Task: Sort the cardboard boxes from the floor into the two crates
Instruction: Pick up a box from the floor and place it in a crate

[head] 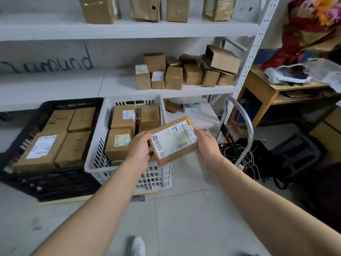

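- We're holding a flat labelled box (173,140) at a tilt, left hand (139,148) gripping its left edge and right hand (206,145) its right edge.
- It hangs over the near right corner of the white crate (96,145), with the packed black crate (55,183) alongside.

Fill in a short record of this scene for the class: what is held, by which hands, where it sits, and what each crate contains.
Held item: labelled cardboard box, label facing up, tilted
Hands: left hand grips its left end; right hand grips its right end
Position: over the near right corner of the white crate
In white crate: several boxes
In black crate: four boxes lying flat
Behind: shelf boxes
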Demonstrator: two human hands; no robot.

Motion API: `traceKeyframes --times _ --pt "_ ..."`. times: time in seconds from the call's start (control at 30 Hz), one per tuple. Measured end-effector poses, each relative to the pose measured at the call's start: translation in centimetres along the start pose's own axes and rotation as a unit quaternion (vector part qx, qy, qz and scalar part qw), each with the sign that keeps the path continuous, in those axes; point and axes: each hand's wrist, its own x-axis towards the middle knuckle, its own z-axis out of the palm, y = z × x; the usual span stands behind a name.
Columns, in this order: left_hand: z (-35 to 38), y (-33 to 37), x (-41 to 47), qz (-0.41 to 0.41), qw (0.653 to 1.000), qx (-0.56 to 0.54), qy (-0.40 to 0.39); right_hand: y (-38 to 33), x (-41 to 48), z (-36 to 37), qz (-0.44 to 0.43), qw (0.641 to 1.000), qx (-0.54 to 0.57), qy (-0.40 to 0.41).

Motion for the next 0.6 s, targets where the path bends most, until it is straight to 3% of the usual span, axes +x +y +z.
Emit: traceKeyframes --times 0.13,0.3,0.6 --pt "-4.5 2.1 5.3 -0.037 0.999 -0.009 0.023 -0.5 3.2 7.7 0.0 0.999 -0.004 -0.032" --pt "-7.5 2.7 12.4 -0.109 0.993 -0.027 0.026 0.0 8.3 14.5 0.028 0.999 -0.026 -0.006" --pt "-8.6 0.1 20.1 -0.238 0.971 0.006 -0.003 1.5 14.5 18.3 0.043 0.99 -0.132 0.023"
